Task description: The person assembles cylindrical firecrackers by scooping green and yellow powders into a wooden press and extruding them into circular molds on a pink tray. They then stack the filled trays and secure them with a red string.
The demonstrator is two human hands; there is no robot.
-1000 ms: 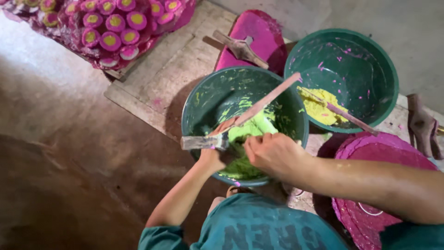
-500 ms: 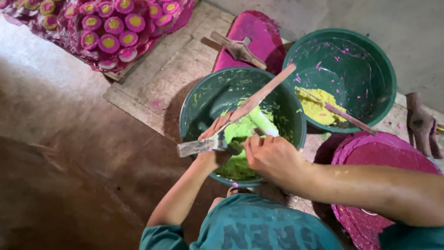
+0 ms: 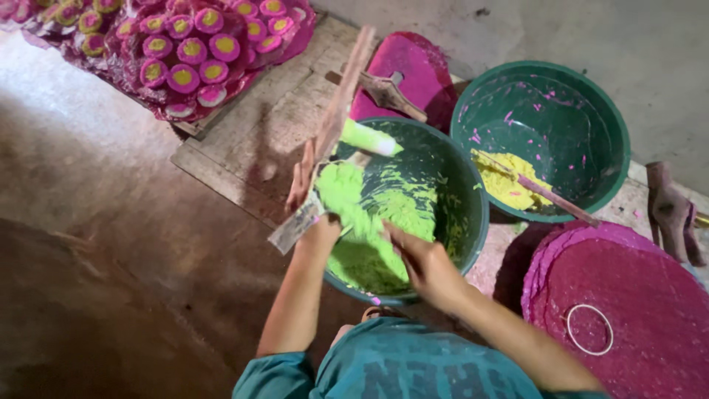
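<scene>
A dark green bowl (image 3: pixel 473 214) holds bright green paste (image 3: pixel 362 222). My left hand (image 3: pixel 319 235) is at the bowl's near-left rim, shut on a flat grey scraper (image 3: pixel 294 227). A long wooden stick (image 3: pixel 341 111) rises from that hand toward the far side, with a lump of green paste (image 3: pixel 369 137) stuck to it. My right hand (image 3: pixel 427 267) reaches into the bowl from the right, its fingers lying on the paste. Whether it grips anything is unclear.
A second green bowl (image 3: pixel 591 103) with yellow paste (image 3: pixel 506 181) and a stick stands at the far right. A pink-covered round board (image 3: pixel 628 303) with a thin ring lies near right. Pink-and-yellow round cakes (image 3: pixel 192 52) fill the far left beside a wooden board (image 3: pixel 281 125).
The wooden stick has swung from leaning right across the bowl to standing up toward the far left. Green paste has come up with it. My right hand has moved lower in the bowl.
</scene>
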